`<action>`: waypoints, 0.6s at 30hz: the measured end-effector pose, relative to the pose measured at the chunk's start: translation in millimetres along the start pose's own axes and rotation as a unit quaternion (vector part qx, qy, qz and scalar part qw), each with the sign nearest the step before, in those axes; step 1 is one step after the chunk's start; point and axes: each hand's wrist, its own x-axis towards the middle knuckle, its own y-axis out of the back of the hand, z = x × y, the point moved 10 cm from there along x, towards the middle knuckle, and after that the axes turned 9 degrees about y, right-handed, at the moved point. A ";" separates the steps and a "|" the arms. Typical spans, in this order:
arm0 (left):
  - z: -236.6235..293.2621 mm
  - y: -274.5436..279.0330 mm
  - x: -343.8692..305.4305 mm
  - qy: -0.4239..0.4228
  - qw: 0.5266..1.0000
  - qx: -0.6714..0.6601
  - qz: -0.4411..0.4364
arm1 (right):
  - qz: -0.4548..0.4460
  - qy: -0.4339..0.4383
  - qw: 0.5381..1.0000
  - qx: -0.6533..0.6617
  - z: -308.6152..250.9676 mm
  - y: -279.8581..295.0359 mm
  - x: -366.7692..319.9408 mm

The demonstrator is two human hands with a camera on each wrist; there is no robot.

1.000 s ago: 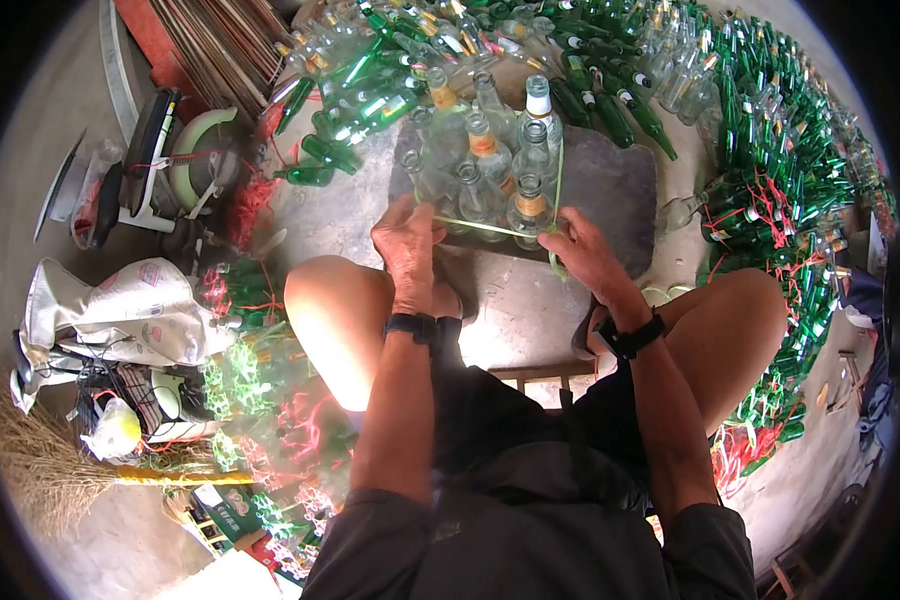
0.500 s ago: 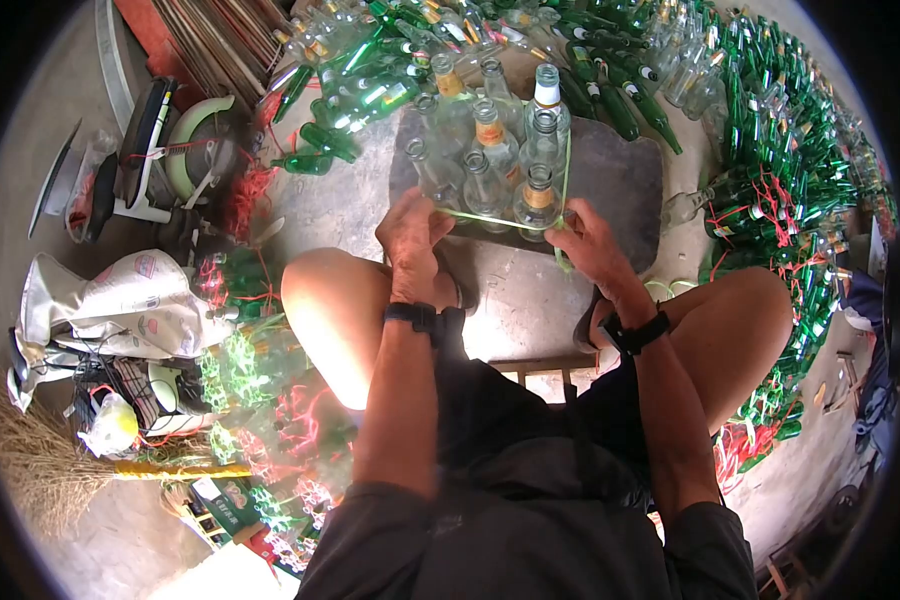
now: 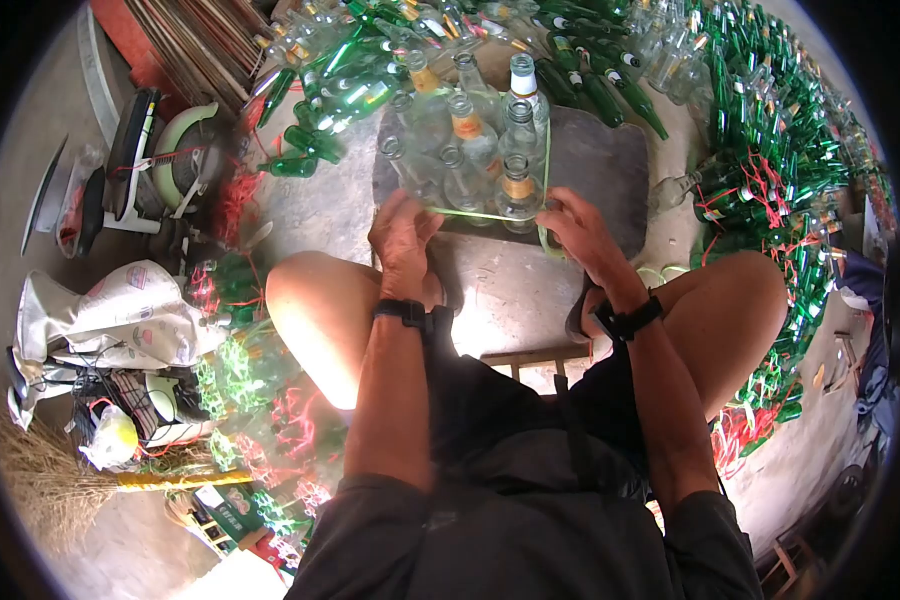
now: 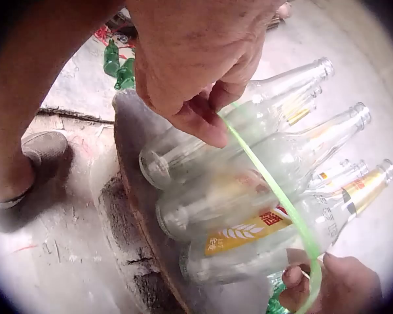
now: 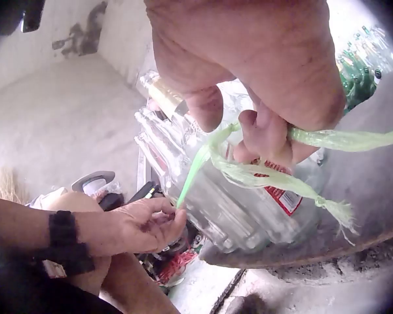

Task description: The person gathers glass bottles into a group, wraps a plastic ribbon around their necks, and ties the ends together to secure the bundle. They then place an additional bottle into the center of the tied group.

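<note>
Several clear glass bottles (image 3: 463, 180) stand bunched on a dark slab (image 3: 600, 165) in front of the seated person. A light green plastic strap (image 3: 470, 213) runs around the bunch, taut across its near side. At the near left corner, the left hand (image 3: 402, 238) pinches the strap between thumb and fingers. The right hand (image 3: 580, 232) grips it at the near right corner. In the right wrist view, a frayed strap end (image 5: 340, 216) hangs below the right fingers, and another length runs off to the right. An orange label (image 4: 239, 230) shows on one bottle in the left wrist view.
Green bottles (image 3: 610, 95) lie heaped behind the slab and pile up (image 3: 760, 130) along the right. A white sack (image 3: 140, 310), a fan (image 3: 195, 165) and a straw broom (image 3: 50, 480) are at the left. The person's knees (image 3: 315, 300) flank the slab.
The head view has shifted slightly, so the bottles sit a little further left in it. Both hands keep hold of the strap, with only small shifts of the right fingers.
</note>
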 end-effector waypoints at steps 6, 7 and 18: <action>0.1 -2.6 -11.0 -0.029 0.999 -0.005 0.038 | 0.046 0.094 0.995 0.000 1.3 4.8 6.9; 1.9 0.6 -11.6 -0.043 0.997 -0.002 0.060 | 0.057 0.102 0.993 -0.006 1.5 6.7 7.9; 1.7 1.8 -11.2 -0.025 0.995 0.054 0.078 | 0.095 0.074 0.990 -0.075 27.3 13.2 12.6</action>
